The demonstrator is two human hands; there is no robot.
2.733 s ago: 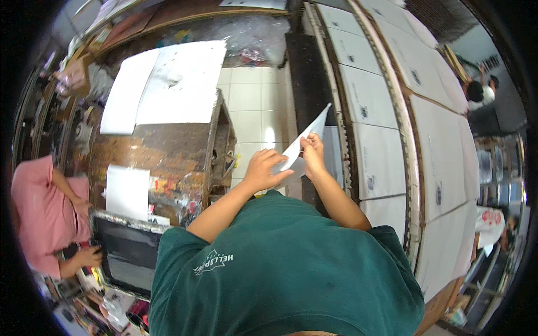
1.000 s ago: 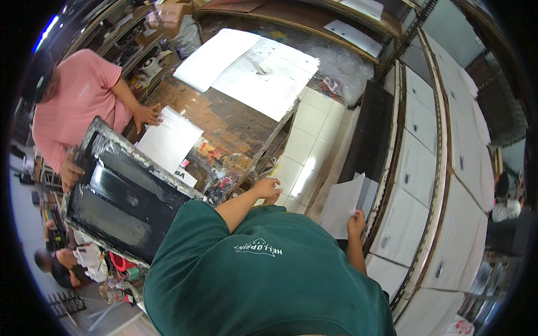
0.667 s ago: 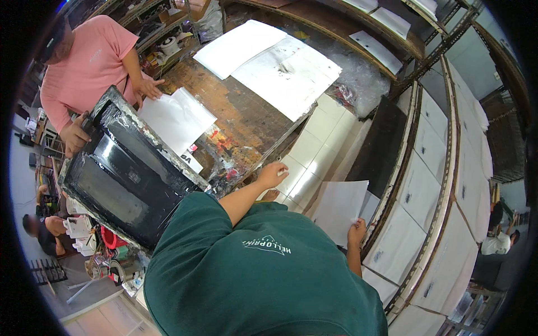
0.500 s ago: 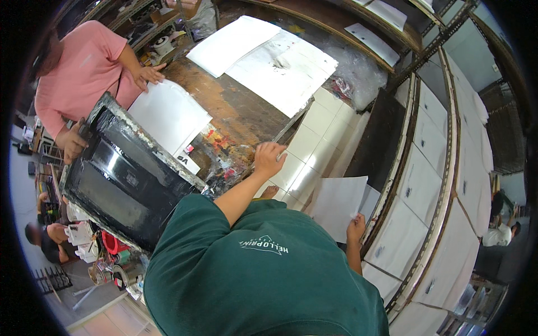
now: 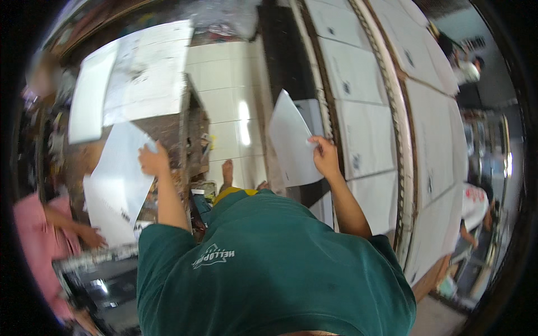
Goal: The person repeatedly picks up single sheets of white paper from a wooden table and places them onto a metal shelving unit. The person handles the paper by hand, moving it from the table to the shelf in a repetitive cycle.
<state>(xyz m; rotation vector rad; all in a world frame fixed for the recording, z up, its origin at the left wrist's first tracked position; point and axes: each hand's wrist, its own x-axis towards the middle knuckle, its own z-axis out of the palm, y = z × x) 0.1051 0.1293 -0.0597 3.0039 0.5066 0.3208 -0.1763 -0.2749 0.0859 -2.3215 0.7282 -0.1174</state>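
My left hand (image 5: 154, 159) reaches over the wooden table and pinches the right edge of a thin white sheet (image 5: 124, 168), which is raised and slightly bent. Beneath that sheet, more white paper (image 5: 103, 215) lies beside a framed printing screen (image 5: 103, 288) with a dark, glossy surface. Over on the right, my right hand (image 5: 325, 158) grips another white sheet (image 5: 291, 145) by its right edge. This one hangs tilted above a dark shelf board and bears a small dark mark near its bottom. The fingertips behind both sheets are hidden.
At left a co-worker in a pink shirt (image 5: 42, 224) has a hand by the paper and screen. Large white sheets (image 5: 148, 73) cover the table's far part. Racks of marked white sheets (image 5: 364, 134) line my right. Between table and rack runs a tiled floor (image 5: 224, 129).
The view has swung rightward. My left hand, earlier empty beside the table, now holds a sheet lifted over it. My right hand still holds its sheet, now raised and tilted more.
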